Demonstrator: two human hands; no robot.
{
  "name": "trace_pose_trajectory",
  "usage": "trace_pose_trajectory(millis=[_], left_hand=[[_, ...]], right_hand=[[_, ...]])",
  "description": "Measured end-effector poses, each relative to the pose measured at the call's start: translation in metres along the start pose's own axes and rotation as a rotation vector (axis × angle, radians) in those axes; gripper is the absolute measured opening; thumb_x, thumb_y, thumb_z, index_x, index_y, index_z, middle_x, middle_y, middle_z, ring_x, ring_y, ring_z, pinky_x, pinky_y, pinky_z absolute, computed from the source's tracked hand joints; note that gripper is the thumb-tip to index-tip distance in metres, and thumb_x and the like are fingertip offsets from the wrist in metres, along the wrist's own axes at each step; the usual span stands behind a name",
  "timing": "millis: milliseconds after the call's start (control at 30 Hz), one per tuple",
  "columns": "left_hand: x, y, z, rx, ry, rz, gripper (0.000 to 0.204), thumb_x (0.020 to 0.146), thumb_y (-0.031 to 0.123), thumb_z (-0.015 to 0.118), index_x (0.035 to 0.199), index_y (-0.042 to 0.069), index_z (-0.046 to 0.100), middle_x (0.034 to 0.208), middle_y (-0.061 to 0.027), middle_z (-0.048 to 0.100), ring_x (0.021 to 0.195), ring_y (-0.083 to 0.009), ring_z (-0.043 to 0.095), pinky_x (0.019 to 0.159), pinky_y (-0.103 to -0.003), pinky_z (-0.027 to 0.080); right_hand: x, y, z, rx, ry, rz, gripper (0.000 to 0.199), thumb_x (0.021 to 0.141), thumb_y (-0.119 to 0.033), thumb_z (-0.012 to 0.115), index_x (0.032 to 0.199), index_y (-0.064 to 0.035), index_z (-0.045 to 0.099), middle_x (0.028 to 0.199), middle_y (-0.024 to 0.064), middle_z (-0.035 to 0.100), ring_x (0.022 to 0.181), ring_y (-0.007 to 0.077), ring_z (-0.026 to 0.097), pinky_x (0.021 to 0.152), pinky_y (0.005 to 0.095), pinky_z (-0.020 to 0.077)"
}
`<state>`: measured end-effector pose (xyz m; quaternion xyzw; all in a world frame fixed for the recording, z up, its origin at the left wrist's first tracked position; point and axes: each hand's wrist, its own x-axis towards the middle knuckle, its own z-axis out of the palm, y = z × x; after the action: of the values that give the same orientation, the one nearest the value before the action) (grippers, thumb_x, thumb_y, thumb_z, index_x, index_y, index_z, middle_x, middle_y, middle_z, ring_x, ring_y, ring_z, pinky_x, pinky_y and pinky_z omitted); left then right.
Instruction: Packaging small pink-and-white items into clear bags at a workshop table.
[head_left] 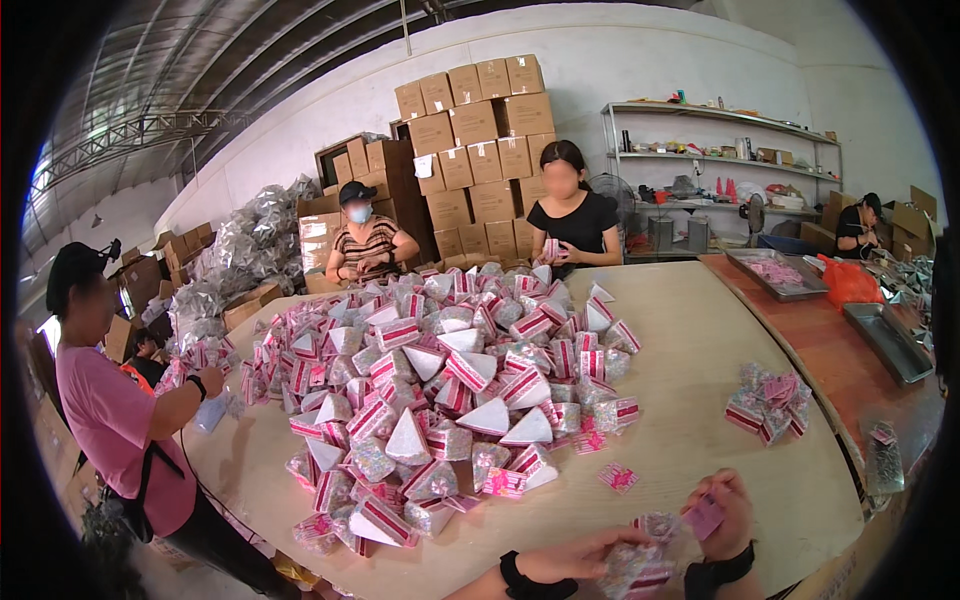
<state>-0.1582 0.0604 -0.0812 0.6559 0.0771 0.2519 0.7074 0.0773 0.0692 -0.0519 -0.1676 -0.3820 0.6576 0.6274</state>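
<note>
By the near edge of the tabletop (685,345), right of its middle, the left hand (590,558) grasps a clear packet (632,575) with glittery filling, fingers curled over its left side. The right hand (730,512) pinches a small pink card (704,517) between thumb and fingers. From the packet, the card lies rightward and slightly toward the far edge; the right hand is nearer the tabletop's right edge. Card sits tilted, its face partly toward me; the packet is crumpled, so its long axis I cannot tell, nor whether card and plastic touch. Nothing solid seems to stand between them. Around: a loose card (618,478) flat beyond the packet, a big heap (440,375) of wedge-shaped packs over the left and middle, a smaller heap (770,402) near the right edge. Across the far edge, a dark-shirted co-worker (574,225) handles a pack.
</note>
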Motion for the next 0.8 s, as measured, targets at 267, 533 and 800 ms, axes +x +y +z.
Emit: trace_pose_trajectory(millis=[267,533,800], left_hand=[[-0.033,0.031,-0.034,0.760,0.774,-0.009,0.052,0.082,0.031,0.060,0.125,0.007,0.047,0.133,-0.0117,0.040,0.122,-0.0285,0.038,0.100,-0.040,0.031],[-0.057,0.020,-0.061,1.625,1.331,-0.689,0.058,0.066,0.036,0.068,0.117,0.015,0.053,0.130,-0.0084,0.040,0.118,-0.0336,0.039,0.096,-0.056,0.030],[-0.057,0.025,-0.065,1.582,1.411,-0.674,0.058,0.062,0.020,0.074,0.116,0.018,0.053,0.123,-0.0087,0.041,0.108,-0.0357,0.044,0.085,-0.044,0.045]], right_hand=[[0.019,-0.021,-0.054,0.191,0.328,-0.438,0.013,0.085,-0.007,0.051,0.098,-0.0103,0.049,0.087,0.0040,0.053,0.076,0.0155,0.055,0.069,0.0297,0.0476],[0.019,-0.007,-0.050,0.030,0.259,-0.329,0.015,0.082,-0.005,0.052,0.096,-0.0100,0.049,0.083,0.0036,0.050,0.071,0.0164,0.052,0.068,0.0347,0.0471],[0.021,0.002,-0.039,-0.024,0.239,-0.315,0.011,0.083,-0.005,0.051,0.093,-0.0078,0.051,0.079,0.0055,0.051,0.068,0.0180,0.053,0.067,0.0368,0.0485]])
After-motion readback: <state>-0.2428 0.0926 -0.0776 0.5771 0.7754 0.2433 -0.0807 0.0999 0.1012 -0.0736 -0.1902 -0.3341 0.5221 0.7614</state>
